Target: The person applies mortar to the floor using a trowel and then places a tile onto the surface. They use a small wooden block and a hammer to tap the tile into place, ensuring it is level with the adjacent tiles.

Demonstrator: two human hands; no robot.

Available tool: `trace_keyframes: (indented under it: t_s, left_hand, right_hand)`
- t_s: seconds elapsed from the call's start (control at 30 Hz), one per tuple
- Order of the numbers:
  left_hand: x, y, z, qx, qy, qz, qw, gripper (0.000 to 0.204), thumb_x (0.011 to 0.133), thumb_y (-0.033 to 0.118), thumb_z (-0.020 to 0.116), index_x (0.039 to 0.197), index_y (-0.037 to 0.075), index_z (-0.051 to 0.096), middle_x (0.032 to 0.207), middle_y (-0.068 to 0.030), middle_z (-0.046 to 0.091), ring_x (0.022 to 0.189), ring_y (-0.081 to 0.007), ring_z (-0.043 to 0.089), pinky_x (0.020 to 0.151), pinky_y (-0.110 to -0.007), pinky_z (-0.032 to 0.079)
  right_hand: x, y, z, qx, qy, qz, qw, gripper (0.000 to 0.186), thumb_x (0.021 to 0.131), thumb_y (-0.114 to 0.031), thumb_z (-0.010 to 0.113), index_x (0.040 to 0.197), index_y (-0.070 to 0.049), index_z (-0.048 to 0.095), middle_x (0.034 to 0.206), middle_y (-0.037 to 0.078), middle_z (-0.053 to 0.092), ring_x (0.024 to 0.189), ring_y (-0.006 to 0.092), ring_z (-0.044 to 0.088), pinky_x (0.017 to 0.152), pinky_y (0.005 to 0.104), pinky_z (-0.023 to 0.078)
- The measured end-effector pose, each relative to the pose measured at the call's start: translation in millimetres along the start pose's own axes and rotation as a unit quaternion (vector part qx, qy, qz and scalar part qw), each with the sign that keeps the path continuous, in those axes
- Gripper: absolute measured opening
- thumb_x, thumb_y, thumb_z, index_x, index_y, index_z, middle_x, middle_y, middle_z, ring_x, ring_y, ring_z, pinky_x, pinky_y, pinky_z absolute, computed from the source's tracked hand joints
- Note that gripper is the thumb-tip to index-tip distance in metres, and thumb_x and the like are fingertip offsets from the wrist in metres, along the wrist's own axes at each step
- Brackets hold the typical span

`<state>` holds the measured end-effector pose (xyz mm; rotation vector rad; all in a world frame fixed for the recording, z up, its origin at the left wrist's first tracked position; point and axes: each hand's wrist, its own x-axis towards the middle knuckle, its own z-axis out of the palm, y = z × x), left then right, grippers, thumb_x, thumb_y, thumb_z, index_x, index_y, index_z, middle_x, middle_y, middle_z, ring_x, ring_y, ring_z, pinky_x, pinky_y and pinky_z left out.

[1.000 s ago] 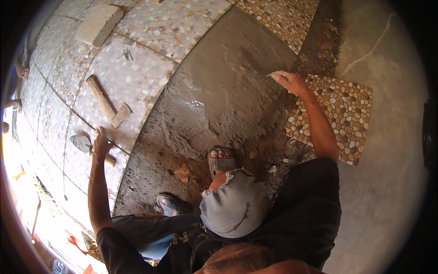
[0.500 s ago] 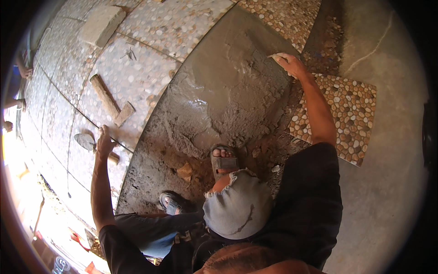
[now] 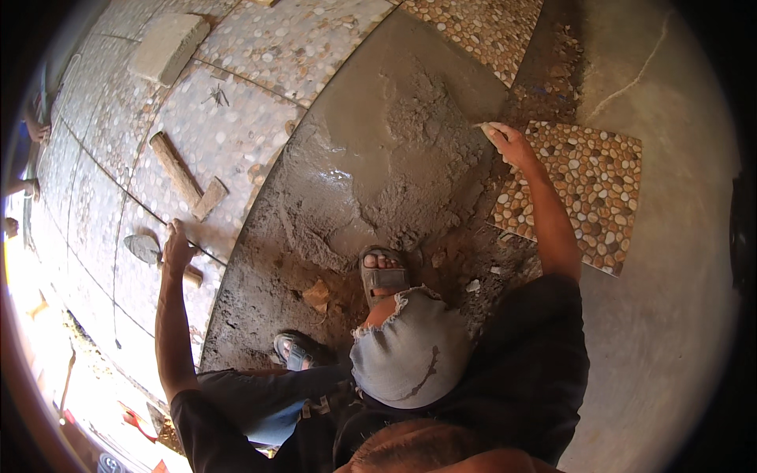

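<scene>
Wet grey mortar [image 3: 394,142] covers the ground in front of me. My right hand [image 3: 512,146] is pinched closed above its right side, with something small and pale at the fingertips that I cannot make out. On the tiled floor [image 3: 252,87] to the left, my left hand [image 3: 180,248] is down by a dark joint line, fingers drawn together. What they hold, if anything, is hidden. A trowel [image 3: 142,248] lies at this hand, its blade on one side and its wooden handle [image 3: 192,276] on the other, the part between covered.
A loose pebble-patterned tile [image 3: 607,197] lies at the right on concrete [image 3: 670,315]. Another pebble tile [image 3: 481,31] borders the mortar's far edge. A wooden-handled hammer [image 3: 177,169] and a pale block [image 3: 169,47] sit on the left tiles. Another person's hand [image 3: 38,130] shows far left.
My right hand has drawn back toward me along the mortar's right side, still pinched. My left hand stays at the same spot on the tiles. The whole view has shifted slightly.
</scene>
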<state>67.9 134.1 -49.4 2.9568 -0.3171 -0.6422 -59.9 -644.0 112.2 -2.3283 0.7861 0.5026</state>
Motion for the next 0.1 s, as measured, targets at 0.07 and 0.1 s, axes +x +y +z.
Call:
trace_keyframes:
  t_s: [0.07, 0.1]
  left_hand:
    - [-2.7, 0.7, 0.2, 0.008, 0.005, 0.003, 1.0, 0.102, 0.059, 0.011, 0.083, 0.136, -0.011, 0.02, 0.126, -0.0413, 0.038, 0.098, -0.0433, 0.059, 0.08, -0.042, 0.051]
    - [0.5, 0.6, -3.9, -0.018, -0.053, -0.039, 0.998, 0.105, 0.06, 0.015, 0.083, 0.138, -0.009, 0.016, 0.13, -0.0396, 0.036, 0.101, -0.0446, 0.058, 0.083, -0.041, 0.05]
  right_hand:
    - [-2.3, -4.2, 0.6, -0.04, -0.025, 0.012, 0.999, 0.056, 0.09, -0.056, 0.045, 0.132, -0.02, 0.049, 0.126, 0.012, 0.055, 0.104, 0.0274, 0.06, 0.076, 0.0391, 0.053]
    - [-2.1, -2.8, 1.4, -0.063, -0.049, -0.017, 0.997, 0.059, 0.088, -0.058, 0.048, 0.134, -0.02, 0.048, 0.127, 0.01, 0.055, 0.111, 0.0251, 0.057, 0.091, 0.043, 0.046]
